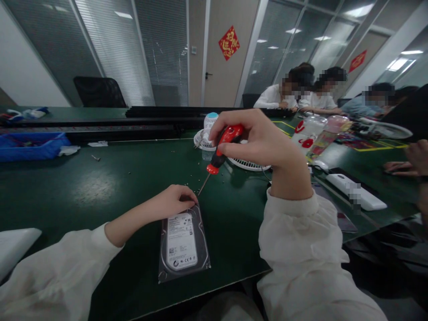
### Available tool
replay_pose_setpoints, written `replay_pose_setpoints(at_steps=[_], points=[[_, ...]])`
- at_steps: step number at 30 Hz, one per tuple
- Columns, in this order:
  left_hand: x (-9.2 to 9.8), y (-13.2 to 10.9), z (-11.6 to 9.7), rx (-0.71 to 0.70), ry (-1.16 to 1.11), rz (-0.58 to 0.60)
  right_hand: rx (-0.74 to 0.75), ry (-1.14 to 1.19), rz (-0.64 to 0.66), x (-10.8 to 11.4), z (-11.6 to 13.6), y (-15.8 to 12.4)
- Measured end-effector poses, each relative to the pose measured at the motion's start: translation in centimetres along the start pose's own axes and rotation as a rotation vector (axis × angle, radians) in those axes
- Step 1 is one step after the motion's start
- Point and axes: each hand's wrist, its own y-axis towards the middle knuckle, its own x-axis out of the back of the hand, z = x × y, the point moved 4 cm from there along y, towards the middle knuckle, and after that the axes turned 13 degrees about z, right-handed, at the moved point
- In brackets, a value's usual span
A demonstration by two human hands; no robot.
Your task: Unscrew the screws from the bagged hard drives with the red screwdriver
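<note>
A hard drive (182,243) with a white label lies flat on the green table, near its front edge. My left hand (174,200) is over its far end, thumb and fingers closed around the far right corner. In my right hand (257,136) is a red and black screwdriver (220,149), gripped by its handle and tilted with the shaft pointing down and left. The screwdriver's tip is close to my left fingertips at the drive's far corner; whether it touches a screw I cannot tell. Several tiny screws (187,183) are scattered on the table just beyond the drive.
A small white fan (211,120) and a white fan grille (249,165) stand behind my right hand. On the left is a blue bin (31,146). Plastic bottles (309,131) and a white power strip (356,191) lie to the right. Several people sit across the table; another person's hand (401,168) is at far right.
</note>
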Motion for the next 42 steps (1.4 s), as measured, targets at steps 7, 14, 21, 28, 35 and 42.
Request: replay_pose_setpoints(at_steps=[7,14,21,28,35,42], points=[[0.7,0.6,-3.0,-0.034,0.542,0.050,-0.063,-0.032,-0.182,3.1,0.2,-2.9],[-0.1,1.6,-4.8,-0.028,0.899,0.144,-0.066,-0.053,-0.262,4.1,0.5,-4.2],[0.5,3.1,-3.8,-0.009,0.761,0.260,-0.078,-0.051,-0.325,5.0,1.0,-5.6],[3.2,3.5,-1.8,0.068,0.604,0.218,-0.064,-0.049,-0.361,5.6,0.9,-6.6],[3.9,5.1,0.3,0.056,0.576,0.138,-0.085,-0.060,-0.349,5.6,1.0,-6.7],[3.6,2.3,-1.0,0.047,0.592,0.010,-0.093,-0.093,-0.288,5.2,0.8,-5.8]])
